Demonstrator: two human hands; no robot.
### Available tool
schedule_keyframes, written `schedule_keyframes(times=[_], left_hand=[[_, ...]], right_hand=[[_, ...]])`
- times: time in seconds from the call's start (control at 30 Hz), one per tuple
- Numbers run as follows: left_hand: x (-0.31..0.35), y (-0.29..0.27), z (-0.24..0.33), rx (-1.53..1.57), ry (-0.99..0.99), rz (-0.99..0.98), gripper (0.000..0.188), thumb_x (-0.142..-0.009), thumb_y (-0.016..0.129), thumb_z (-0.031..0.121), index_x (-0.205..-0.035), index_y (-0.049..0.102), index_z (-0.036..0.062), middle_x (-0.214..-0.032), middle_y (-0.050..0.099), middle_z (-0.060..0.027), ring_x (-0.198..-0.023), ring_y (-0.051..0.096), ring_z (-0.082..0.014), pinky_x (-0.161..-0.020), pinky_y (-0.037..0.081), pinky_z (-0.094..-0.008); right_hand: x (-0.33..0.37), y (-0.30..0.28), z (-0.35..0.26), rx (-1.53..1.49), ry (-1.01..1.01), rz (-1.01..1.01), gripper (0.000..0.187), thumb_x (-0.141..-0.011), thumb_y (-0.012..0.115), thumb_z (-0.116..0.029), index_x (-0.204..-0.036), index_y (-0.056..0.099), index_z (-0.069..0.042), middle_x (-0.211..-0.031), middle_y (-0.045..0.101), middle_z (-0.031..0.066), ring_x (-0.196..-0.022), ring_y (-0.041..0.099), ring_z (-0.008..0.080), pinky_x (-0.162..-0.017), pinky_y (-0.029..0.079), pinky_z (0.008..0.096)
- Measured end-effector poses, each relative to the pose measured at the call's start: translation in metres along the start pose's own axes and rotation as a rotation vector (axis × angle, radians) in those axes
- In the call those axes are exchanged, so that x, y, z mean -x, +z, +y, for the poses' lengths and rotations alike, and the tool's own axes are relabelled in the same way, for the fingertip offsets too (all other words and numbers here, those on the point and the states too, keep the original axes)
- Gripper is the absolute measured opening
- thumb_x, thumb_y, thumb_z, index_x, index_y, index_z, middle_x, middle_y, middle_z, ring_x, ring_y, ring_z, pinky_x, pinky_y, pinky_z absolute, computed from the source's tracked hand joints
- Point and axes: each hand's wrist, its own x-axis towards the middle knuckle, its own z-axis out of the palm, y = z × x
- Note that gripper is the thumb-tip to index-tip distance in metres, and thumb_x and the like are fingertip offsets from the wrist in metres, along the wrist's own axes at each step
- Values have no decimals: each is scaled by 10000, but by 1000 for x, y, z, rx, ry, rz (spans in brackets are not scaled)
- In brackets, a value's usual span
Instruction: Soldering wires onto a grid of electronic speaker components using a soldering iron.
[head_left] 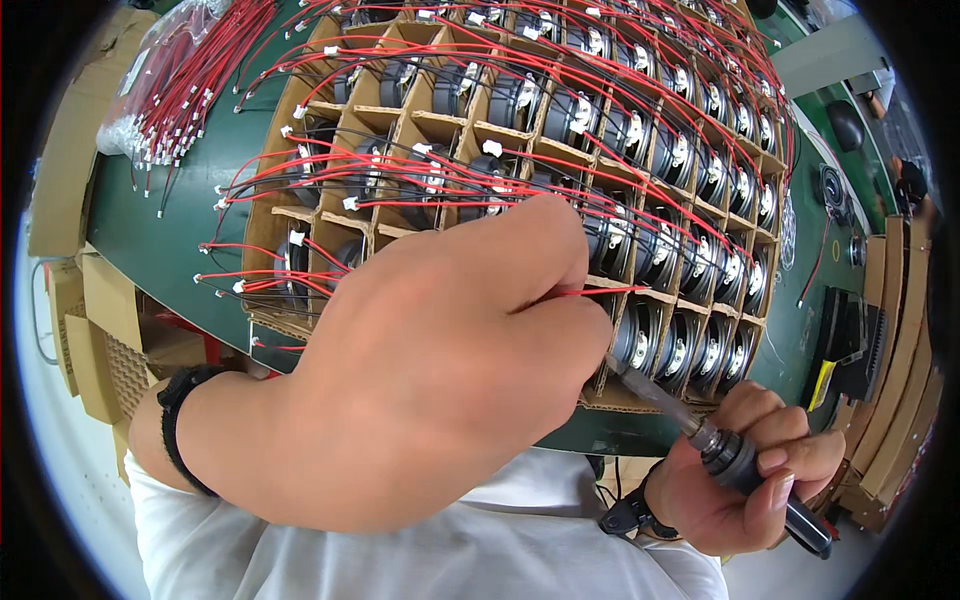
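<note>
Left hand: the left hand (450,330) has thumb and forefinger pinched together on a red wire (615,291); its other fingers curl under, mostly hidden.
Red wire: runs out rightward from the pinch, above the nearest-row speakers.
Right hand: the right hand (745,480) is closed around the handle of a soldering iron (738,465).
Iron tip: up and left of the right fingers, just beside the left hand's lower edge, leaving little room between; whether it touches anything, I cannot tell.
Nearest speaker: the speaker (637,335) stands right of the left fingertips, in a cell of the divided carton (262,235).
Carton edge: its near rim passes just above the right fingers; its left wall lies well left of the pinch.
Room: green table (125,240) shows beyond that left wall, and in a narrow strip left of the right fingers.
Far left: a wire bundle (185,95) lies well beyond the left fingers.
</note>
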Motion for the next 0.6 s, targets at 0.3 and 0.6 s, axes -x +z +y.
schedule_keyframes(times=[0.3, 0.6], left_hand=[[-1, 3, -1, -41, 12, 10, 209, -627, 742, -94, -770, 646, 24, -839, 498, -88, -673, 535, -220, -538, 413, -326], [-4, 3, 1, -73, -5, 13, 213, -618, 740, -82, -750, 632, 45, -809, 504, -75, -658, 542, -227, -537, 429, -332]], right_hand=[[1, 0, 0, 64, -25, -25, 250, -825, 636, -190, -820, 413, -75, -596, 338, 31, -500, 250, 127, -497, 223, 317], [2, 0, 0, 86, -14, -87, 275, -861, 640, -211, -827, 403, -76, -602, 343, 33, -508, 270, 134, -496, 229, 318]])
